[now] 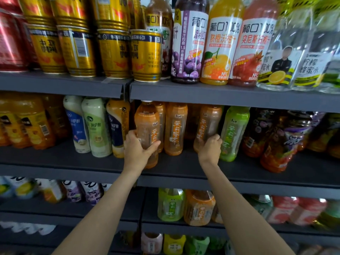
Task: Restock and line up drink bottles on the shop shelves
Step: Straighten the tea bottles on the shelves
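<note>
Gold cans (114, 52) stand stacked two high at the upper left, beside red cans (11, 43) at the edge. Something white and blurred (27, 227) lies lower left.

Dark grey shelf (184, 168) under both hands, carrying upright bottles. Orange tea bottle (147, 126) gripped by left hand (137, 150), another (207, 124) by right hand (210, 150), a third (174, 128) between them. Green bottle (233, 131) just right of right hand; milk-tea bottles (95, 126) left of left hand.
</note>
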### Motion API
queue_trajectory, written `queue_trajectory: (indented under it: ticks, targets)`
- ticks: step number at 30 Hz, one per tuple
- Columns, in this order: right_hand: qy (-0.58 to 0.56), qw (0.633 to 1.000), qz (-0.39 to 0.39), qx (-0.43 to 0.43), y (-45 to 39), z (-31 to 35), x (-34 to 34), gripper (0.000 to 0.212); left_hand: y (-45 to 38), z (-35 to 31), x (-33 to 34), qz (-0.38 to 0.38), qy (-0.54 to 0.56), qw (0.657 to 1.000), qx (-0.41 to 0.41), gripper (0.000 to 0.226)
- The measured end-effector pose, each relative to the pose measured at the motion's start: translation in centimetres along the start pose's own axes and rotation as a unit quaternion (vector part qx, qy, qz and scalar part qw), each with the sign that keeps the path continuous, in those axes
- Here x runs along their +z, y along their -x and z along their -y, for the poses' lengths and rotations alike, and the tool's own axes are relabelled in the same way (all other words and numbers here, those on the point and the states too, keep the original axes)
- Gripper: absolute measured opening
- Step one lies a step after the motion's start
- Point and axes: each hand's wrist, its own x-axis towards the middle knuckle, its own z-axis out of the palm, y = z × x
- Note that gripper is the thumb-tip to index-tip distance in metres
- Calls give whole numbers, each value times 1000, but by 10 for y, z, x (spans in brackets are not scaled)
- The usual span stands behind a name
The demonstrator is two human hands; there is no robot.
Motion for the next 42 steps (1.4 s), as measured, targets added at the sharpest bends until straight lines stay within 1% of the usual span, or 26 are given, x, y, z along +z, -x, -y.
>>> queue_trajectory:
  ticks: [5, 9, 13, 15, 16, 17, 18, 19, 20, 21, 22, 24, 25, 29, 31, 33, 36, 38, 40, 42]
  targets:
    - [6, 1000, -9, 26, -4, 0, 4, 47, 2, -3, -1, -3, 0, 1000, 1, 71]
    - [7, 998, -32, 52, -7, 0, 11, 54, 2, -3, -1, 2, 4, 1000, -9, 72]
    - [-45, 994, -75, 71, -6, 5, 16, 69, 1, -2, -1, 1, 6, 1000, -9, 73]
    - [-69, 987, -136, 42, 2, 7, 16, 68, 1, -1, -1, 0, 4, 1000, -6, 73]
    - [-79, 982, -174, 5, 7, 8, 17, 63, 1, -1, 0, -1, 4, 1000, -4, 73]
    - [-91, 975, -197, -50, 12, 8, 19, 55, 1, 0, 0, -2, 5, 1000, -3, 73]
    - [-101, 971, -188, -112, 17, 9, 20, 46, 1, -1, 0, -4, 5, 1000, -2, 73]
    - [-107, 970, -148, -161, 18, 9, 23, 38, 1, 0, 1, -4, 5, 1000, -2, 73]
    - [-108, 972, -90, -186, 16, 10, 26, 34, 1, -1, 1, -4, 5, 1000, -1, 73]
    - [-111, 977, -38, -179, 10, 13, 29, 35, 1, -1, 1, -3, 8, 1000, -1, 72]
    - [-122, 982, -2, -142, 3, 15, 33, 38, 1, 0, 2, 0, 13, 1000, -4, 73]
    - [-157, 986, 39, -50, -14, 21, 37, 46, 1, 2, 1, 4, 24, 1000, -8, 72]
    - [-166, 984, 51, -26, -19, 24, 40, 49, 1, 3, 1, 5, 27, 1000, -10, 72]
    - [-192, 979, 69, 31, -39, 33, 52, 58, 1, 6, 2, 7, 35, 999, -6, 70]
    - [-193, 976, 75, 71, -48, 35, 58, 57, 0, 9, 3, 5, 39, 999, -6, 67]
    - [-185, 976, 70, 94, -53, 34, 63, 55, -2, 11, 5, 2, 40, 999, -1, 66]
    - [-197, 977, 40, 74, -55, 32, 68, 47, -3, 12, 7, -5, 38, 999, 10, 70]
    - [-150, 986, 30, 69, -53, 30, 67, 45, -3, 12, 8, -7, 42, 999, 11, 72]
    - [-101, 993, 21, 61, -51, 27, 67, 48, -3, 13, 8, -4, 45, 999, 16, 70]
    - [-97, 994, 15, 42, -46, 25, 67, 50, -3, 13, 8, -2, 48, 999, 20, 69]
